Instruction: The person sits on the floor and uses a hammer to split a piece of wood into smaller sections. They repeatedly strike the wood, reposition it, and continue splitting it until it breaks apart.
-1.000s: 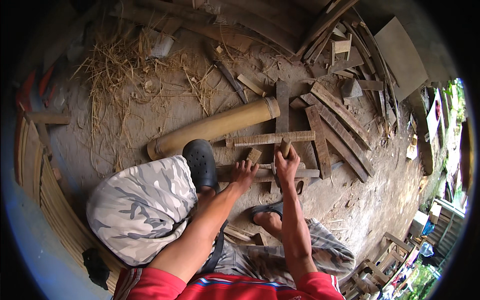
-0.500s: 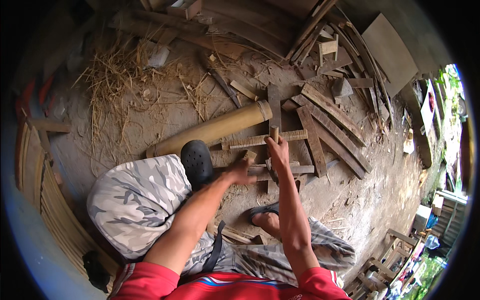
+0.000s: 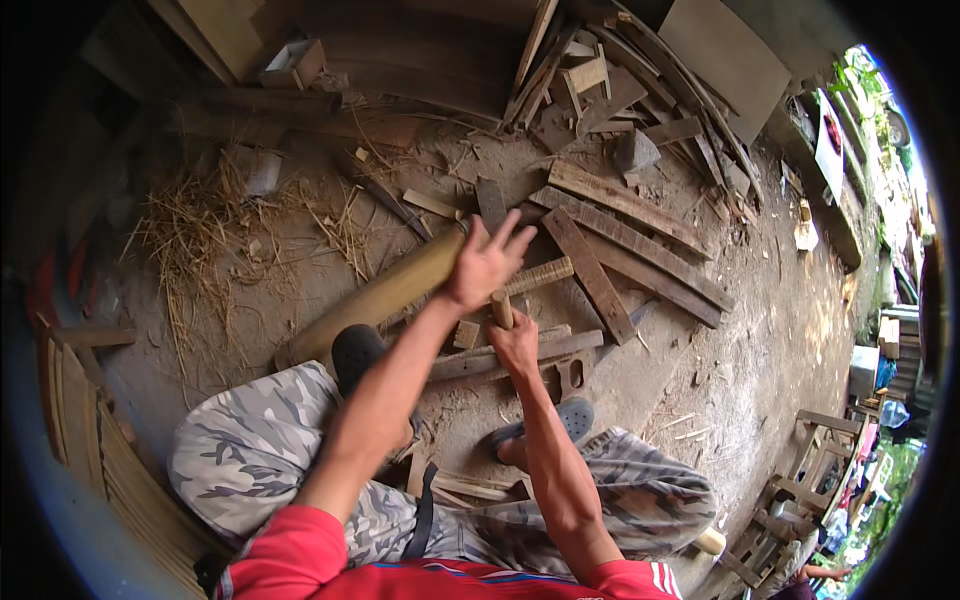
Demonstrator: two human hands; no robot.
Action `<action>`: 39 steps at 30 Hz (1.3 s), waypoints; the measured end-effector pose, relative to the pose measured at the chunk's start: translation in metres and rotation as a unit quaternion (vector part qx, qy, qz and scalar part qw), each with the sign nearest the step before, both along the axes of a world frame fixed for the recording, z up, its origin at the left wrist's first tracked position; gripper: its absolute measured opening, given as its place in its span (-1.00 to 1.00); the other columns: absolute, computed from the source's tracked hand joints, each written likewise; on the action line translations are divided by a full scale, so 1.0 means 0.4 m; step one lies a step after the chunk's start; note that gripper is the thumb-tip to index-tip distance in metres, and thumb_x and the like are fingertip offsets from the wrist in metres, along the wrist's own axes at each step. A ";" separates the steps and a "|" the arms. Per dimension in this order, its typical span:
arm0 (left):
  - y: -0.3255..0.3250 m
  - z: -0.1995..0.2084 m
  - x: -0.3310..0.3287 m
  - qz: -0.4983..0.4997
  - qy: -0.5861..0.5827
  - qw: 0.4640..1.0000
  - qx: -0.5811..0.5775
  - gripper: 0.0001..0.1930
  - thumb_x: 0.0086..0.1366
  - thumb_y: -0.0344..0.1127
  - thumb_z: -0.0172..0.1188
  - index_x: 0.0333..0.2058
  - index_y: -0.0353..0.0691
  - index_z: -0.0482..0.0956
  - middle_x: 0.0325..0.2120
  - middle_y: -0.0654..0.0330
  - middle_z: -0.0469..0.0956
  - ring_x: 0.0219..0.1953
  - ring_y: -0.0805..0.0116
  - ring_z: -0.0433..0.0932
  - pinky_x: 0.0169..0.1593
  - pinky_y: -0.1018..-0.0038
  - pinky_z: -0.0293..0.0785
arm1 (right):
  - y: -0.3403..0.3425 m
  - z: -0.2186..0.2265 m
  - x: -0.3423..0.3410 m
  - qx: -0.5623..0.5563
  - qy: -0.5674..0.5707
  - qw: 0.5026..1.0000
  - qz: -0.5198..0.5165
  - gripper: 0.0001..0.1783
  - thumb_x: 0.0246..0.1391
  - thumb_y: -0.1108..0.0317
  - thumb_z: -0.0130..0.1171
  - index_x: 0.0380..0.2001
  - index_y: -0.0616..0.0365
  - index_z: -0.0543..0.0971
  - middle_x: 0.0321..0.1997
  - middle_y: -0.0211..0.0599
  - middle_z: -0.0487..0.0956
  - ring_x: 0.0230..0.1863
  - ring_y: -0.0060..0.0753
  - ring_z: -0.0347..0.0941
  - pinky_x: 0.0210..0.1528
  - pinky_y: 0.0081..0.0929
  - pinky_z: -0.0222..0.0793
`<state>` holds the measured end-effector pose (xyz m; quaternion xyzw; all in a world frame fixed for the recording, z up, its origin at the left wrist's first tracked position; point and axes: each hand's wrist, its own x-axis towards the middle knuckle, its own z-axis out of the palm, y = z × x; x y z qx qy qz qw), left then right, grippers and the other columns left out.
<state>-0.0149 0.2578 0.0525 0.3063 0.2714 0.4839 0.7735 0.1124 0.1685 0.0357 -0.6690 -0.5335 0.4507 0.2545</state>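
My left hand (image 3: 486, 264) is open with its fingers spread, slightly blurred, above the near-right end of a thick bamboo pole (image 3: 375, 297). My right hand (image 3: 515, 345) is closed round a round wooden handle (image 3: 502, 310), whose end sticks up past the fist; the rest of that tool is hidden. A pale ridged strip of wood (image 3: 543, 274) lies just beyond the right hand. A small wooden block (image 3: 466, 334) sits to the left of that fist. Under it a longer wooden bar (image 3: 565, 347) lies crosswise near my feet.
Dark planks (image 3: 640, 255) lie stacked at the right. Dry straw (image 3: 200, 220) covers ground at the far left. A grey stone block (image 3: 636, 152) and a small wooden stool (image 3: 586, 78) stand at the back. A dark clog (image 3: 357, 355) is on my left foot.
My left hand has moved forward from beside the small block, its fingers spreading. My right hand stays on the handle, now lower and further left in the picture. The whole view has shifted.
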 end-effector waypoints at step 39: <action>-0.154 0.022 0.105 0.053 0.056 0.990 0.119 -0.16 0.38 0.35 -0.52 0.40 -0.17 -0.20 0.43 0.07 -0.26 0.46 0.28 -0.39 0.42 0.34 -0.55 | -0.133 -0.026 0.058 0.154 0.107 0.981 -0.046 -0.80 -0.17 0.37 0.27 -0.60 0.22 0.46 -0.63 0.00 0.47 -0.54 0.08 0.49 -0.48 -0.29 0.37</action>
